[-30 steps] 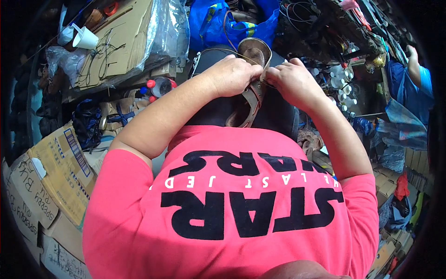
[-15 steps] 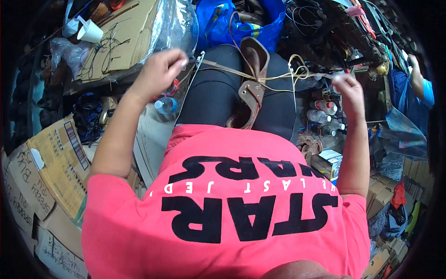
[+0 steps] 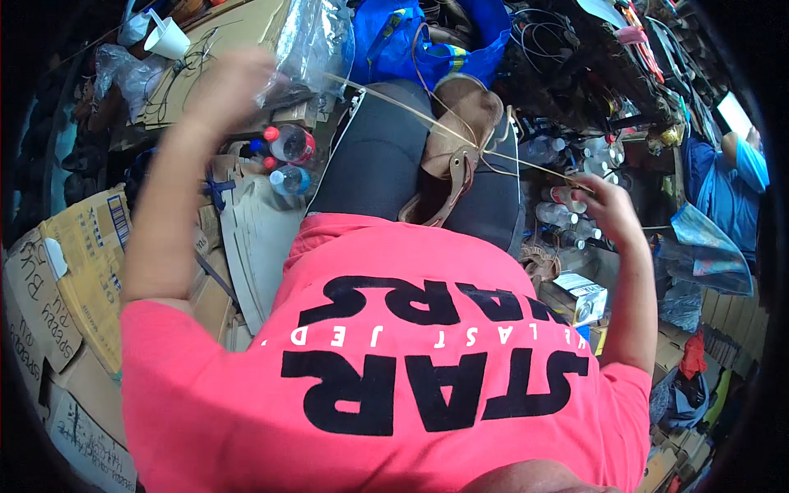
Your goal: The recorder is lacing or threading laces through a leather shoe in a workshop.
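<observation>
A brown leather shoe upper [image 3: 464, 115] with metal eyelets lies between my black-clad thighs. A tan thread [image 3: 394, 103] passes through or around its middle and is drawn out tight to both sides. My left hand [image 3: 234, 86], raised at the upper left, is smeared by motion; the taut thread leads toward its closed fingers. On the other side, my right hand [image 3: 606, 205] is closed on the thread's other end, above the right knee. White cord or edging shows along both thighs. The exact stitch point in the leather is too small to make out.
A blue bag [image 3: 382, 41] holding brown pieces stands beyond my knees. Flattened cardboard [image 3: 246, 33] and a white cup [image 3: 168, 38] are at the far left. Plastic bottles [image 3: 289, 144] stand on both sides. A person in blue [image 3: 723, 181] sits at the right edge.
My left hand has swung up and outward to the left, and my right hand has dropped slightly. The thread is pulled straighter, its loop at the right smaller. The shoe upper has tilted.
</observation>
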Demonstrator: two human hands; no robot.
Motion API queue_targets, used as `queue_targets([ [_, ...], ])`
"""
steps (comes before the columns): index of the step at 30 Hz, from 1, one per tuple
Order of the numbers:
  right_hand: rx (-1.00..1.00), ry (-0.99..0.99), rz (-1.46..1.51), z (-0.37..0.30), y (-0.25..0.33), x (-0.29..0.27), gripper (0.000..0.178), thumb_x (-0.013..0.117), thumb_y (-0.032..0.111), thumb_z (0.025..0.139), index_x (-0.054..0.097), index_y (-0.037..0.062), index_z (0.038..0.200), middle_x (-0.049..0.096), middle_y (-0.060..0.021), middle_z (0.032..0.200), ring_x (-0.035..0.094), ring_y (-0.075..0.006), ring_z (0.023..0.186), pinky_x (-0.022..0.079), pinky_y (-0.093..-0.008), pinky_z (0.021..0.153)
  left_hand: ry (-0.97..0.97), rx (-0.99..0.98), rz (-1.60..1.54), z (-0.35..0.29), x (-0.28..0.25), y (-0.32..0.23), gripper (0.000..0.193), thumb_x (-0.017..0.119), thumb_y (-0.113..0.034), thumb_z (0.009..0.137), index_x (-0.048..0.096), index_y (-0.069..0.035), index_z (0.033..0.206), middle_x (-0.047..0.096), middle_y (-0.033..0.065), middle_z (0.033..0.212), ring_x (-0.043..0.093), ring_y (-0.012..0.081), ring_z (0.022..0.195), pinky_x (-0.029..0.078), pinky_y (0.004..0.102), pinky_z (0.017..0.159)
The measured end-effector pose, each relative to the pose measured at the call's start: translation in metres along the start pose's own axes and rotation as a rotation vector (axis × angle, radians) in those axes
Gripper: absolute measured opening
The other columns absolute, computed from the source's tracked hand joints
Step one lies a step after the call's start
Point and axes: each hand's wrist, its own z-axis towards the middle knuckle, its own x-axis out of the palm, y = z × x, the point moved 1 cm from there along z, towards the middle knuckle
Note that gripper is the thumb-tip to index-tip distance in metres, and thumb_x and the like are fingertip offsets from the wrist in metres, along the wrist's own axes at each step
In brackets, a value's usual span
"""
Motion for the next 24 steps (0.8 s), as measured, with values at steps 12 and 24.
queue_targets([
  [12,0.237,-0.151,-0.19,-0.027,-0.154,0.007,0.045,0.068,0.025,0.082,0.06,0.0176,0.125,0.065,-0.0152,0.102,0.064,-0.0245,0.095,0.048,-0.0322,0.084,-0.233,-0.301,-0.28,-0.011,-0.001,-0.007,0.042,0.069,-0.015,0.078,0.062,-0.009,0.119,0.063,0.0106,0.109,0.059,0.0245,0.104,0.045,0.0334,0.092],
  [24,-0.178,-0.258,0.145,0.024,0.008,0.07,0.016,0.065,0.012,0.084,0.053,0.0015,0.084,0.055,-0.0129,0.077,0.054,-0.025,0.071,0.045,-0.0343,0.066,0.101,-0.247,-0.841,-0.005,0.064,-0.017,0.023,0.061,-0.027,0.091,0.066,-0.005,0.086,0.061,-0.0008,0.076,0.054,0.0075,0.073,0.044,0.025,0.07],
])
